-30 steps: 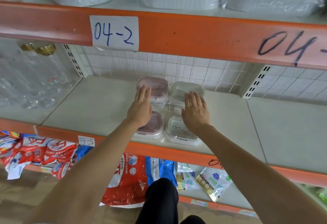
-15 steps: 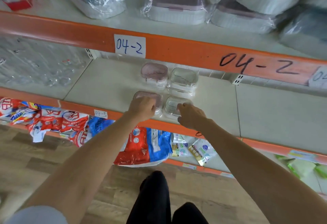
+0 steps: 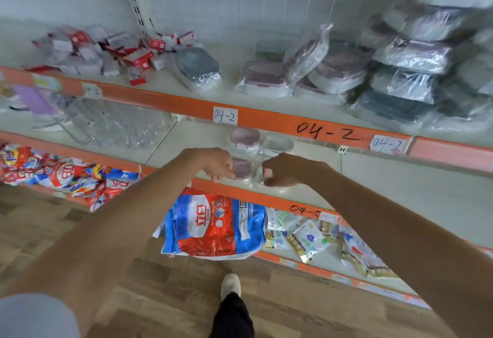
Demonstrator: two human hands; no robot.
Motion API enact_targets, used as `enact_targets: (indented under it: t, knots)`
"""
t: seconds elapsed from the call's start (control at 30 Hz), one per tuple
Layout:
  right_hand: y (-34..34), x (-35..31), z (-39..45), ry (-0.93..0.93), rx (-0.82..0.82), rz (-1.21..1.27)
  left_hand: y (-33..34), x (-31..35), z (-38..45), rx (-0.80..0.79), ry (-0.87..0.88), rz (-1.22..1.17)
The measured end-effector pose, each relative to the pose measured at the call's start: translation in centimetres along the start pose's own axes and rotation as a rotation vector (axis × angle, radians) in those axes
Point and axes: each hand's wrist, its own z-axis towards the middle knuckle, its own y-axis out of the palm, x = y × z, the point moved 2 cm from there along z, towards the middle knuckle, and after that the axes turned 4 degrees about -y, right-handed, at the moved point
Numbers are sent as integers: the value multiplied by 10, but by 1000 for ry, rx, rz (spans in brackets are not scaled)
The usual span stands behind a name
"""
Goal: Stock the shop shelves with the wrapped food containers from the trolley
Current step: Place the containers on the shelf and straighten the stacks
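Four small wrapped food containers stand in a two-by-two group on the middle shelf (image 3: 400, 193). At the back are a pink-lidded one (image 3: 245, 137) and a clear-lidded one (image 3: 278, 143). In front are a second pink-lidded one (image 3: 243, 169) and a clear one (image 3: 258, 175), both partly hidden by my hands. My left hand (image 3: 217, 164) hovers at the front pink container with its fingers hanging loosely and holds nothing. My right hand (image 3: 280, 172) is curled into a loose fist over the front clear container and holds nothing. The trolley is out of view.
The top shelf carries larger wrapped containers (image 3: 266, 78) stacked high at the right (image 3: 416, 84), and red-and-white boxes (image 3: 138, 57). Clear glass jars (image 3: 114, 124) stand left on the middle shelf. Detergent bags (image 3: 213, 228) and sachets fill the bottom shelf. My shoe (image 3: 230, 284) is on the wooden floor.
Both hands have drawn back from the rear containers to the shelf's front edge and curled. My head has risen and pulled away, so the top shelf now shows.
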Motion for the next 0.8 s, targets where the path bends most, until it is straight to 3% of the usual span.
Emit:
enact_targets:
  t: [0.2,0.47,0.6,0.8]
  knots:
    - [-70,-15,-30,-29,117,-20,-80,-3,-49,169,-21,-75]
    - [-125,-7,-21,33,321,25,-139,-24,-41,631,46,5]
    - [-151,2,3,83,355,-31,-168,-44,-23,676,73,68]
    - [-174,17,58,170,398,-70,-200,-81,-5,561,15,99]
